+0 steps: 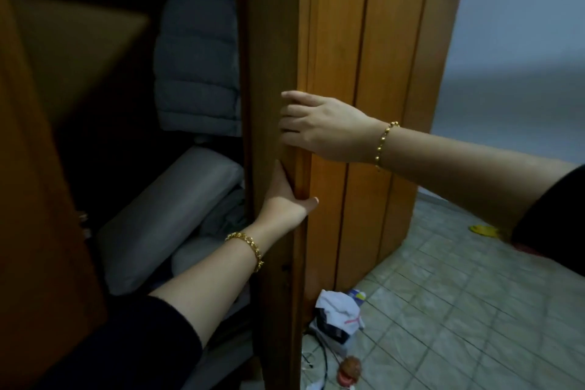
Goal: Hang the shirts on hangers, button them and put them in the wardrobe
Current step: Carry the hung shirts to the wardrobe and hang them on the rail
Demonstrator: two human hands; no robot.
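The left hand [286, 199] and right hand [319, 127] grip the brown wooden wardrobe door [342, 41], fingers [292, 111] seemingly curled round its edge.

Left hand [284, 197] fingers hidden behind wardrobe door [335, 41] edge; interior [95, 123] dark, indistinct.

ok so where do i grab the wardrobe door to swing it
Take the wardrobe door by its free vertical edge, about mid-height, coming from the outer panelled face so your fingers wrap round the edge. The visible face shows no handle, and the edge is thick, straight and exposed. The left hand and right hand both grip there.
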